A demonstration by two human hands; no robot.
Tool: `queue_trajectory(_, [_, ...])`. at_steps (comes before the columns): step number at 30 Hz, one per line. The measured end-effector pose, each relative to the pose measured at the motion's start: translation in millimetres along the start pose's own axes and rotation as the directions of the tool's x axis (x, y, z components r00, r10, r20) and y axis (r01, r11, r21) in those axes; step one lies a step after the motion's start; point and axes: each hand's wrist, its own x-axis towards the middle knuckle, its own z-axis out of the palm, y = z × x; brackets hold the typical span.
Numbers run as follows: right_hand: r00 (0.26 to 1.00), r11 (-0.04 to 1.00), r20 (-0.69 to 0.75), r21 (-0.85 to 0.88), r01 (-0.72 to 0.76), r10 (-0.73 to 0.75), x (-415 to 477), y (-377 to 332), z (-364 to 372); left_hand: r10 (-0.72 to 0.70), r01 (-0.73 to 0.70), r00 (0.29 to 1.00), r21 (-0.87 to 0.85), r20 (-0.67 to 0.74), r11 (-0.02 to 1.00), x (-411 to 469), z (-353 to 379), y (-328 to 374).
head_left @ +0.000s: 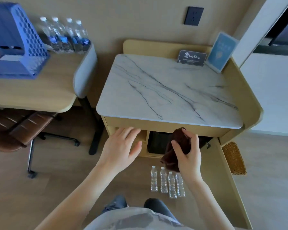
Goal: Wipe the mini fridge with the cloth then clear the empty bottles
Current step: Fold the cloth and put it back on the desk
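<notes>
Four empty bottles [167, 182] stand in a row on the floor before the mini fridge [156, 141]. Above them the right hand [189, 158], nearer the fridge, grips the bunched cloth [170, 158] at its dark front. The left hand [121, 146] hovers left of the fridge, fingers [131, 132] spread, holding nothing.

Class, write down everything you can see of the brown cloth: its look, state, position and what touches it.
The cloth is dark brown and soft, plush like a towel. It is bunched, not spread: one fold pokes above the fingers, a longer end hangs below the palm. The right hand holds it in a curled grip, thumb across its front. It is in the air before the cabinet's dark opening, above the empty bottles on the floor.
</notes>
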Motion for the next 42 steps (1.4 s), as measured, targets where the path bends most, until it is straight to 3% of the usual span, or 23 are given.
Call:
queue_trajectory(5, [0.995,0.998,0.086,-0.027,-0.055,0.057,-17.0,10.0,-4.4,-0.112,0.108,0.991,0.056,0.075,0.993,-37.0,10.0,9.5])
queue_trajectory(11, [0.965,0.996,0.245,-0.036,-0.084,0.090,-17.3,17.4,-14.7,-0.361,0.363,0.931,0.055,-0.044,0.930,-78.3,4.3,22.3])
queue_trajectory(18, [0.888,0.997,0.459,-0.071,0.013,0.021,-11.0,12.2,27.3,-0.639,0.646,0.761,0.039,-0.112,0.763,-134.7,-21.1,18.1])
queue_trajectory(23, [0.805,0.996,0.593,-0.055,0.074,-0.027,-16.6,0.1,97.3,-0.738,0.757,0.646,0.042,-0.192,0.652,-174.4,-46.7,-30.8])
queue_trajectory(27, [0.782,0.997,0.623,-0.056,0.062,-0.014,-24.0,-3.3,168.6,-0.777,0.801,0.588,0.028,-0.224,0.598,-196.5,-60.4,-85.7])
queue_trajectory(31, [0.774,0.986,0.629,-0.072,0.152,-0.073,-28.9,-13.7,255.2,-0.772,0.797,0.597,0.054,-0.219,0.601,-211.0,-87.2,-162.0])
queue_trajectory(37, [0.781,0.979,0.609,-0.040,0.199,-0.134,-21.9,-45.5,360.6,-0.715,0.736,0.676,0.105,-0.182,0.669,-197.9,-142.6,-257.8])
queue_trajectory(42, [0.826,0.987,0.550,-0.014,0.161,-0.127,5.8,-57.3,419.0,-0.664,0.670,0.742,0.129,-0.090,0.731,-156.0,-149.3,-325.0])
